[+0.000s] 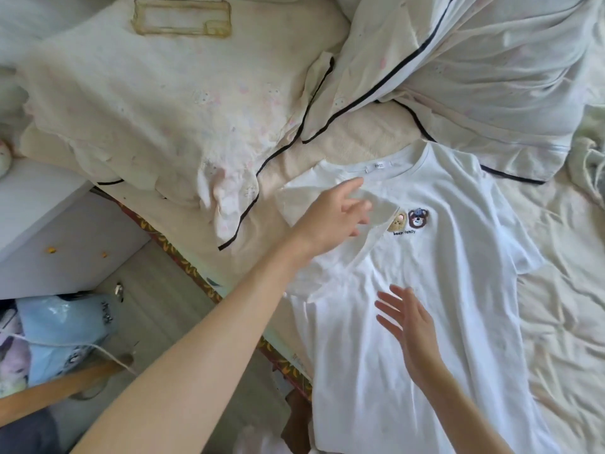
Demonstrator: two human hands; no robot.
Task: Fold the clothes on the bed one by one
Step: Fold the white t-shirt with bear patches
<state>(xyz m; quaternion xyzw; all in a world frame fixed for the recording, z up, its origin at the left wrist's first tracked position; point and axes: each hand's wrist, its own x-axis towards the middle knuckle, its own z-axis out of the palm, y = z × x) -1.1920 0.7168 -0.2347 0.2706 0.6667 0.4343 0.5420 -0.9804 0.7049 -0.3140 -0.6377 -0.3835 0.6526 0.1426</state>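
- A bed [556, 322] with a creased cream sheet fills most of the view; its near edge runs on a slant from the left toward the bottom middle, with wooden floor beyond it.
- The white T-shirt [442, 306] lies front up on the bed, right of centre, neck toward the pillows and hem toward the viewer. Two bear patches [409, 221] with small lettering sit on its chest.
- The shirt's left sleeve side is turned in over the chest, its edge just reaching the bear patches; the other sleeve lies spread flat on the sheet.
- Of the two hands, the left hand [334, 217] is over the turned-in sleeve near the collar, fingers spread and loose, gripping nothing; whether it touches the cloth cannot be told.
- The right hand [409, 326] is over the shirt's middle, fingers straight and apart, holding nothing.
- Above the shirt lies a pale printed pyjama garment with dark piping [163, 109] spread over a pillow, and a bunched duvet [491, 60] to its right.
- A clear yellowed phone case [181, 16] rests at the top left.
- Beside the bed stand a white cabinet [49, 224] and a blue plastic bag [65, 322].
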